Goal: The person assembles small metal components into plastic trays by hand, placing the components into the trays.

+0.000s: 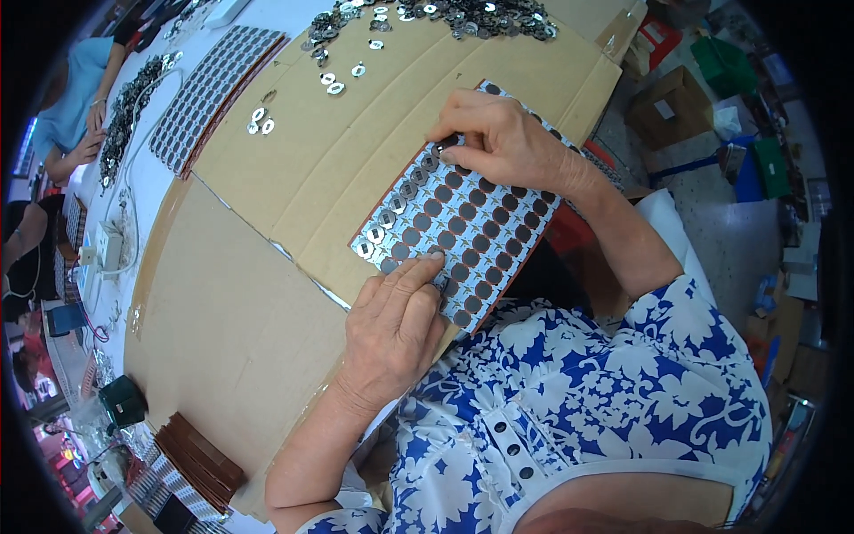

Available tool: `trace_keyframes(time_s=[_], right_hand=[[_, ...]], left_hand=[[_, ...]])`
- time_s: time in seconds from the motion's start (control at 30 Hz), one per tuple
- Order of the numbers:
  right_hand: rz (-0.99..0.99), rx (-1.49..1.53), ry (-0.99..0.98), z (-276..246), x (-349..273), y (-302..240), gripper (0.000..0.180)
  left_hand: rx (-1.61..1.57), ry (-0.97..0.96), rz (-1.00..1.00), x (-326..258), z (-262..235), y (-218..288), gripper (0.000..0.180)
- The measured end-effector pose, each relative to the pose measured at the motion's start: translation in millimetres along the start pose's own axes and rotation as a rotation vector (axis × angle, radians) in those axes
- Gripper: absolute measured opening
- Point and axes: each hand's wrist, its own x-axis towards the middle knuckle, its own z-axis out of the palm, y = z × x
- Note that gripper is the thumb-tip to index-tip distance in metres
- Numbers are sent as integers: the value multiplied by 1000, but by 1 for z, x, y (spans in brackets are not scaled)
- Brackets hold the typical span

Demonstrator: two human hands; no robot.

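Observation:
A board (449,227) with rows of dark round discs on a white and blue printed face lies tilted on the cardboard before me. Along its left edge runs a row of small oval metal plates (386,219) set over the discs. At the upper end of that row, my right hand (503,138) is closed, thumb and fingertips pinching a small metal plate (442,151) against the board. My left hand (391,329) rests on the board's near left part, its fingers curled and pressed together. Whatever lies under those fingers is mostly hidden.
A heap of loose metal plates (480,18) lies at the far side of the cardboard (347,142), with a few strays (261,121) to the left. Another disc-covered board stack (218,93) sits beyond. Brown boards (197,458) stand lower left. A person (84,107) works at the far left.

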Motion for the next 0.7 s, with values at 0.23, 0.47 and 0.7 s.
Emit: trace_keyframes(time_s=[0.23,0.47,0.7], right_hand=[[89,71,-152,-12,5,-3,16],[-144,-304,-2,-15,-3,-4,14],[55,-133,75,-14,-2,-5,10]], left_hand=[[37,-14,6,-1,2,1,33],[29,-14,13,0,-1,2,33],[30,-25,18,-1,-1,2,32]])
